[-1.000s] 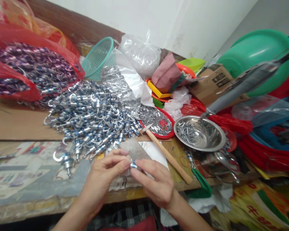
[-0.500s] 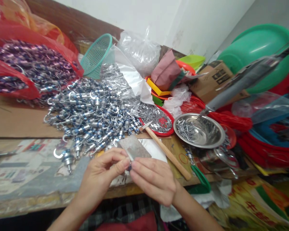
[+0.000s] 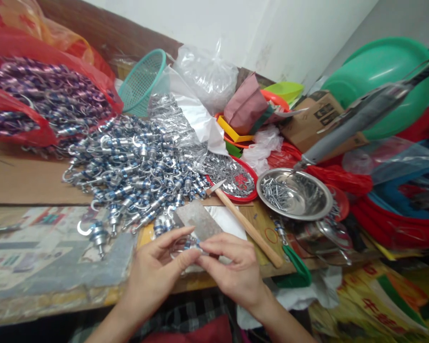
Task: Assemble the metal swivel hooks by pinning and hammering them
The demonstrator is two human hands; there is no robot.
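Note:
Between my two hands, near the bench's front edge, is a small silver-and-blue metal hook fitting (image 3: 190, 244), partly covered by fingers. My left hand (image 3: 160, 267) curls around its left side, thumb against it. From the right, the fingertips of my right hand (image 3: 234, 267) pinch its other end. Just beyond my fingers lies a flat grey metal block (image 3: 200, 220) on white paper. A hammer with a wooden handle (image 3: 252, 231) rests to the right of the block. Behind and to the left spreads a big pile of similar hook fittings (image 3: 139, 166).
A steel bowl (image 3: 316, 212) holds metal pins, beside a red tray (image 3: 254, 188) of small metal pieces. A grey tool (image 3: 357, 119) reaches over the bowl. Red bags (image 3: 53, 128) of purplish fittings stand at left. A green-handled tool (image 3: 298, 269) hangs at the edge.
The hook fitting now shows between my hands, where fingers mostly hid it before. My left index finger has lifted, and my right hand has turned, its fingers now pinching from the right.

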